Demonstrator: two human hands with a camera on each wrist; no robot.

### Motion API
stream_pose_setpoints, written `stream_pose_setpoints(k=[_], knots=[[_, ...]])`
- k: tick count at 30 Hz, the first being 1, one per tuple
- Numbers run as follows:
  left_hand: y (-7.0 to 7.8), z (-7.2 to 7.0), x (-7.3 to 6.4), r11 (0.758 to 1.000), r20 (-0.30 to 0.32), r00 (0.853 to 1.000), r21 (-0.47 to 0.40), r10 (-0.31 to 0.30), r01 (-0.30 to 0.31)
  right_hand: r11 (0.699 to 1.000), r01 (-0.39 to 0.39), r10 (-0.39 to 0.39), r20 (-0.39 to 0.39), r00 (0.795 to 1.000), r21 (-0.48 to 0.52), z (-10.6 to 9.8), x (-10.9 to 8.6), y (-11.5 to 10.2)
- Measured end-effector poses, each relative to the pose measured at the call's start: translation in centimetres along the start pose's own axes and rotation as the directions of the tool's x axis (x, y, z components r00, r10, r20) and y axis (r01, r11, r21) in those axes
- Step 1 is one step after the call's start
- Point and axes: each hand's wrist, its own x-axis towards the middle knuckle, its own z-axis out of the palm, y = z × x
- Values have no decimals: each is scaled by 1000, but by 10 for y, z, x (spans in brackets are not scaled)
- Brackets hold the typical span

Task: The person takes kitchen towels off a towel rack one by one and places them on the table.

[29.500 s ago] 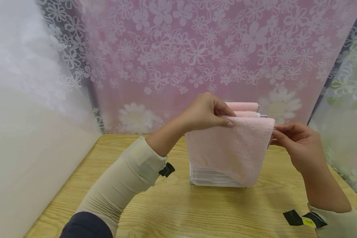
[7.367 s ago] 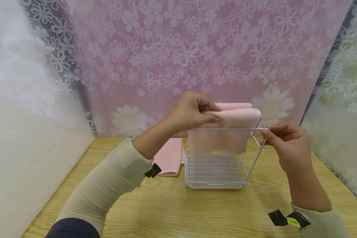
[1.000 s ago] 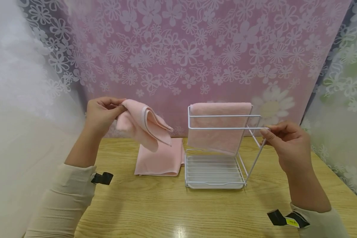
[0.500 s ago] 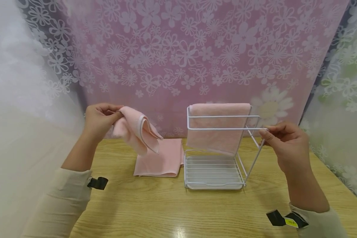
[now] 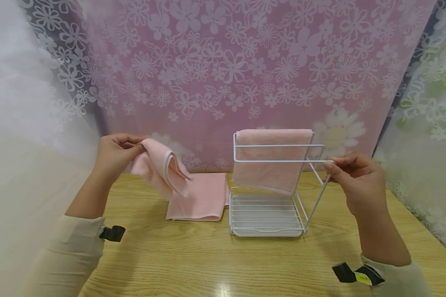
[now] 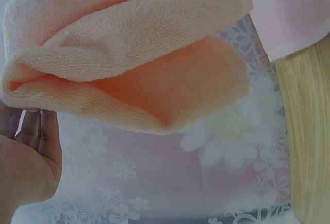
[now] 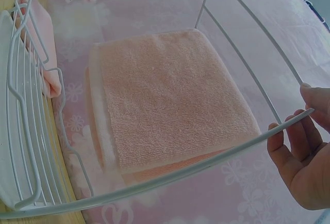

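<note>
My left hand [image 5: 117, 159] pinches a pink towel [image 5: 157, 167] by one end. The towel hangs loosely folded in the air at left, its lower part in front of a folded pink towel [image 5: 208, 202] lying on the table. In the left wrist view, the held towel [image 6: 129, 38] droops away from the fingers. A white wire rack [image 5: 267, 234] stands right of the folded towel. One pink towel [image 5: 269, 175] hangs over its rear bar, also seen as a towel [image 7: 165, 95] in the right wrist view. My right hand [image 5: 362, 185] pinches the rack's front upper right corner.
The wood-grain table [image 5: 193, 260] carries the rack and the folded towel. Behind it hangs a pink flowered curtain [image 5: 208, 82]. A pale sheet [image 5: 33, 123] closes the left side and a flowered sheet [image 5: 431, 144] the right. The rack's front two bars are bare.
Three towels hung on the rack in the oldest frame; now one hangs there, one lies folded on the table, one is in my left hand. Lately that hand moved left and down; the right stayed.
</note>
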Motion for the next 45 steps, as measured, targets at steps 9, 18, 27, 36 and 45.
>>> stream_pose_setpoints(k=[9,18,27,36,45], knots=[[-8,-10,-6,999,-9,1000,21,-26,26,1000,2,-2,1,1000,12,1,0,-1],[-18,-19,-12,996,2,999,79,-40,39,1000,-9,9,-18,1000,-10,2,0,-2],[-31,-30,-14,974,47,998,224,-38,27,999,-22,20,-32,999,-32,2,0,-3],[-50,-45,-15,977,113,993,214,-28,4,1000,-10,10,-19,1000,-13,3,0,-3],[-60,-59,-18,965,172,982,262,-76,29,999,-32,31,-38,999,-29,4,0,-4]])
